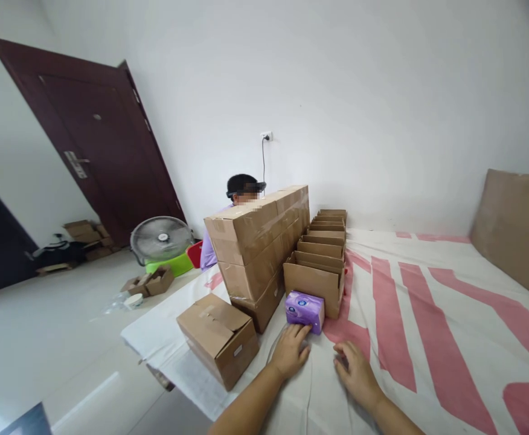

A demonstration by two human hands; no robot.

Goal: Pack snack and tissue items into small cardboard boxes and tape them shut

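Observation:
A purple tissue pack (304,310) lies on the cloth-covered table, against the front of a row of open cardboard boxes (314,279). My left hand (290,350) rests at its near side, fingers stretched out and the fingertips touching the pack's lower edge. To the right, a little apart from the pack, my right hand (355,370) hovers over or lies on the cloth with its fingers loosely bent and nothing in them. Left of my left hand sits a single cardboard box (217,338) with its top flaps folded down.
A wall of stacked, taped cartons (255,254) runs beside the open boxes. Behind it sits a person (241,187) in a purple top. White cloth with red print (391,314) covers the table; a brown board (516,229) stands at right. A fan (161,238) is on the floor.

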